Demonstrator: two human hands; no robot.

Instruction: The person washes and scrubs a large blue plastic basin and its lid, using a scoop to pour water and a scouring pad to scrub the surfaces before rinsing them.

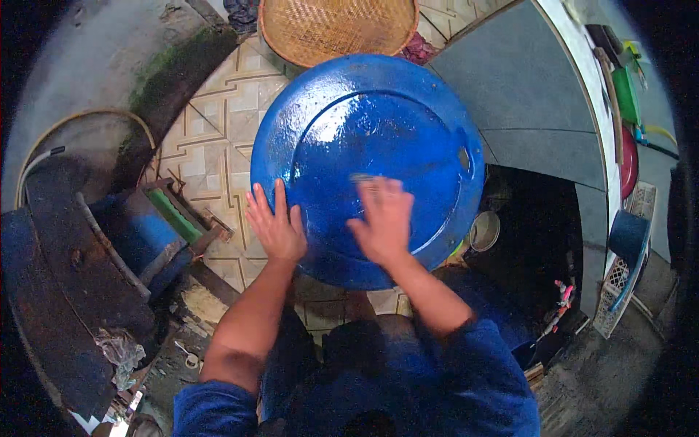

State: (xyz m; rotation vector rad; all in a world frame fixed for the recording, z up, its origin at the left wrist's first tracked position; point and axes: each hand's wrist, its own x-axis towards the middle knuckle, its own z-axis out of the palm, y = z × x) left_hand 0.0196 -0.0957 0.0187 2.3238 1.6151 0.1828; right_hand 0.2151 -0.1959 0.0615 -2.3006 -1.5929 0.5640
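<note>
A large round blue plastic piece (378, 138), like a drum's base or a big lid, stands in front of me with its wet face shining. My left hand (277, 229) lies open against its near-left rim, fingers spread. Over the near middle of the blue face is my right hand (384, 222), fingers bent and smeared by motion. A small pale, flat thing (361, 177) shows at those fingertips; its kind is too blurred to tell.
A woven bamboo tray (338, 29) sits beyond the blue piece. Patterned floor tiles (218, 138) lie to the left, near a dark blue container (149, 233). At right are a grey panel (524, 95), a pale round container (484, 231) and a plastic rack (619, 291).
</note>
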